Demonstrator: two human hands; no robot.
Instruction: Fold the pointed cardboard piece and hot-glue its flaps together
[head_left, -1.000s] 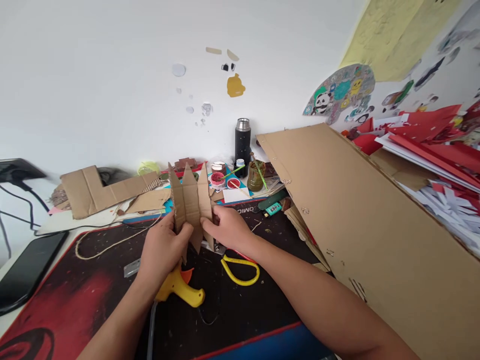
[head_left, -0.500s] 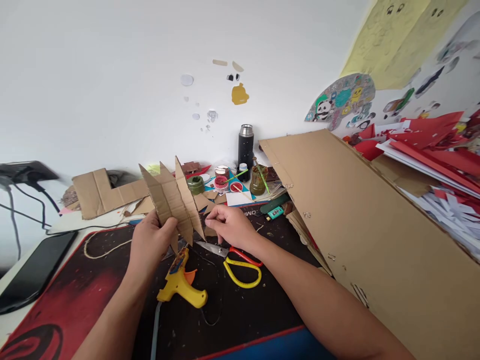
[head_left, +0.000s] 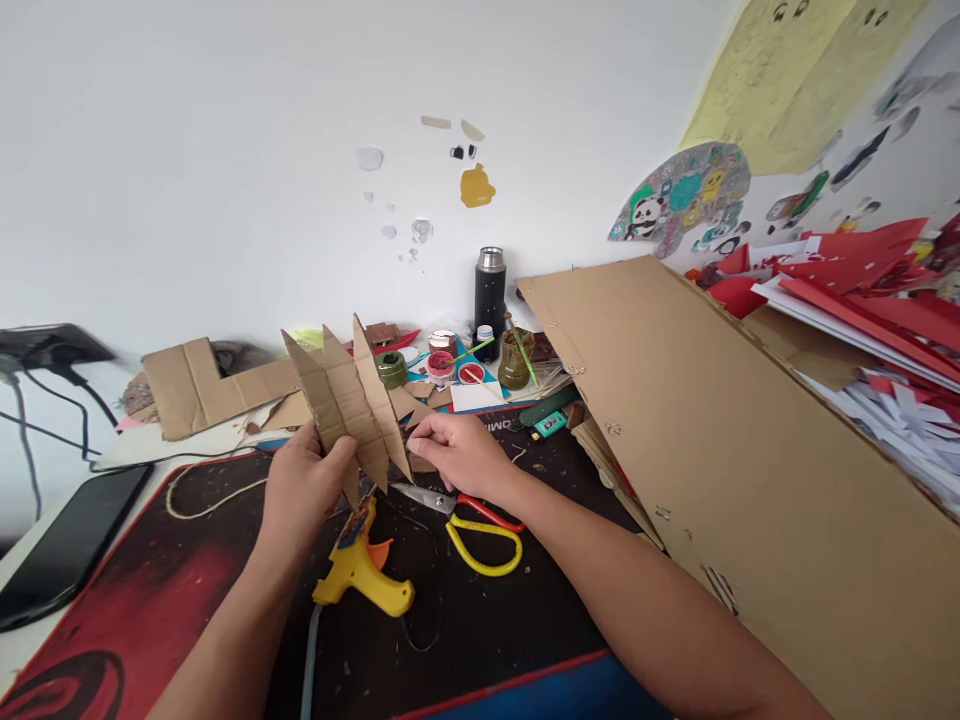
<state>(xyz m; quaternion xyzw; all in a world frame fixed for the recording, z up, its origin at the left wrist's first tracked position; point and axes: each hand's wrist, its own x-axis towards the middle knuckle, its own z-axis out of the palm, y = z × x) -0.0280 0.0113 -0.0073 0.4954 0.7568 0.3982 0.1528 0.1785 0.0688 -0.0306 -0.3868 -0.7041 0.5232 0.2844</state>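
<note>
A cardboard piece with several pointed, upright strips (head_left: 349, 395) is gripped at its lower left side by my left hand (head_left: 307, 485), thumb across its face. Just right of its edge, my right hand (head_left: 457, 452) has thumb and forefinger pinched together; whatever lies between the fingertips is too small to make out. Beneath my left hand lies a yellow hot glue gun (head_left: 367, 575) with an orange trigger, a glue stick poking out of its rear. Scissors (head_left: 484, 560) with one red and one yellow handle lie partly open below my right hand.
A large cardboard panel (head_left: 720, 430) leans along the right. Behind my hands stand a black thermos (head_left: 490, 295), a murky jar with brushes (head_left: 514, 365) and paint pots (head_left: 441, 368). A phone (head_left: 75, 540) and an L-shaped cardboard piece (head_left: 187, 395) are left. String (head_left: 217, 505) crosses the mat.
Almost everything stays put; the view shifts slightly. My right hand's lower fingers have curled in a little, and the cardboard piece has moved barely to the right.
</note>
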